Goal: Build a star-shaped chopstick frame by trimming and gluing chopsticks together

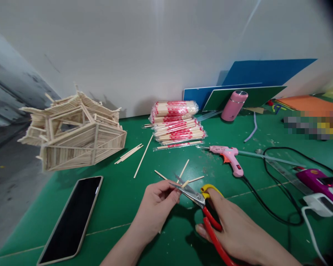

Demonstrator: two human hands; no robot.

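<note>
My left hand (155, 205) pinches a thin wooden stick (185, 183) low in the middle of the green table (116, 199). My right hand (235, 231) grips scissors (195, 195) with red and yellow handles. Their open blades lie around the stick's end. Several loose sticks (143, 156) lie just beyond the hands. A model house of wooden sticks (74, 131) stands at the left. Packs of wrapped chopsticks (177, 123) are stacked near the wall.
A phone (72, 218) lies face up at the front left. A pink glue gun (229, 157) and its black cable (269, 212) lie to the right, beside a purple tool (320, 184) and a ruler (288, 173). A pink bottle (234, 105) and coloured boards (255, 79) lean at the back.
</note>
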